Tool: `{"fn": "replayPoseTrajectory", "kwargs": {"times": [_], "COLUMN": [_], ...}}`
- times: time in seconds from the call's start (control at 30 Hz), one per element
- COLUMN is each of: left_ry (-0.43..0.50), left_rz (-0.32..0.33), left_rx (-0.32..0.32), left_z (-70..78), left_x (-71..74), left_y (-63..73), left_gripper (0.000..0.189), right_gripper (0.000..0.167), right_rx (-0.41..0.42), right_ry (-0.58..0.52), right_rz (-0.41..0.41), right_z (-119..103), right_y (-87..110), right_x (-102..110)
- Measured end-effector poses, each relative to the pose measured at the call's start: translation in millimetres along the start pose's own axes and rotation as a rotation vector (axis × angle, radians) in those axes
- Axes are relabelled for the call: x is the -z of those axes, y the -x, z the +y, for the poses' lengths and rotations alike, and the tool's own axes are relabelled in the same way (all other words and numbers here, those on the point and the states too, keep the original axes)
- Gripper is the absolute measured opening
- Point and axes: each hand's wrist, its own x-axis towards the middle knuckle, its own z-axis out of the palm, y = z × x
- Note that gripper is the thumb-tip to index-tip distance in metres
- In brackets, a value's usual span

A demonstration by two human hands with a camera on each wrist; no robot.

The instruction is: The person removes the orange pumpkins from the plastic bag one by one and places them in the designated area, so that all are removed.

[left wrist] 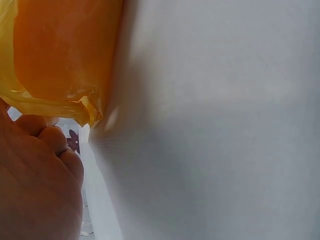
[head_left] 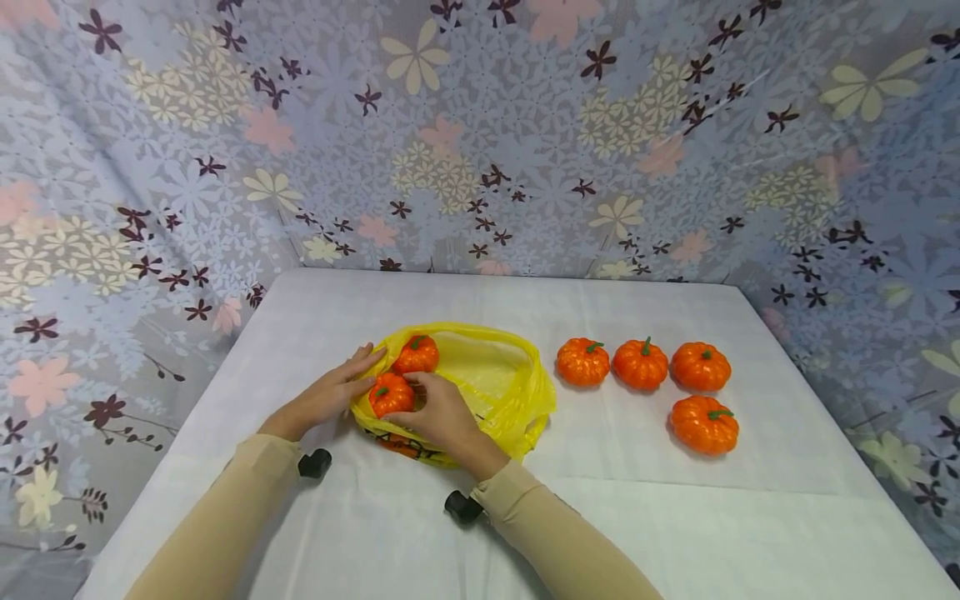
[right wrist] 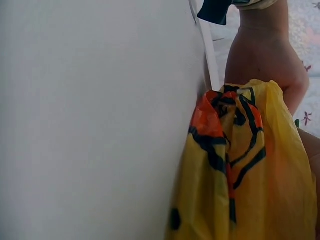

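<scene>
A yellow plastic bag (head_left: 491, 367) with a black and orange print lies on the table with its mouth spread wide. Two small orange toy pumpkins sit inside its left part: a rear pumpkin (head_left: 417, 355) with a green stem and a front pumpkin (head_left: 391, 395). My right hand (head_left: 444, 417) reaches over the bag's near rim, thumb and fingers gripping the front pumpkin. Along the bag's left side rests my left hand (head_left: 330, 395), fingers extended against the plastic. In the left wrist view, orange shows through the bag wall (left wrist: 62, 50) above the left hand (left wrist: 40, 175).
Several more orange pumpkins stand right of the bag: three in a back row, including a left one (head_left: 582, 362) and a middle one (head_left: 641, 364), and another (head_left: 704, 425) nearer the front. A white cloth covers the table (head_left: 615, 533); a floral curtain (head_left: 480, 133) hangs behind it.
</scene>
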Motion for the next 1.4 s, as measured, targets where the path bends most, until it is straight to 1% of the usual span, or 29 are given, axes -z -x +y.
{"fn": "replayPoseTrajectory", "kwargs": {"times": [0.17, 0.23, 0.57, 0.77, 1.0, 1.1, 1.2, 1.4], "left_ry": [-0.019, -0.023, -0.02, -0.022, -0.024, -0.019, -0.018, -0.02], "left_rz": [0.009, 0.005, -0.01, -0.003, 0.0, 0.003, 0.004, 0.003], "left_rx": [-0.019, -0.021, 0.003, 0.002, 0.007, 0.008, 0.002, -0.002], "left_z": [0.5, 0.7, 0.4, -1.0, 0.6, 0.7, 0.0, 2.3], "left_x": [0.3, 0.5, 0.7, -0.5, -1.0, -0.7, -0.7, -1.7], "left_y": [0.7, 0.6, -1.6, -0.9, 0.2, 0.4, 0.9, 2.3], "left_gripper": [0.059, 0.059, 0.06, 0.06, 0.059, 0.059, 0.059, 0.059], "right_gripper": [0.068, 0.069, 0.081, 0.077, 0.071, 0.071, 0.072, 0.074], "right_rx": [-0.027, -0.036, -0.086, -0.089, -0.061, -0.071, -0.071, -0.077], "right_ry": [-0.069, -0.081, -0.145, -0.212, -0.302, -0.323, -0.321, -0.319], "right_rz": [-0.01, -0.012, -0.001, 0.034, 0.081, 0.101, 0.118, 0.126], "right_z": [0, 0, 4, 3, 5, 8, 10, 14], "right_y": [2.7, 3.4, 8.1, 11.7, 14.1, 15.5, 18.1, 25.0], "right_x": [6, 8, 24, 37, 50, 53, 57, 70]}}
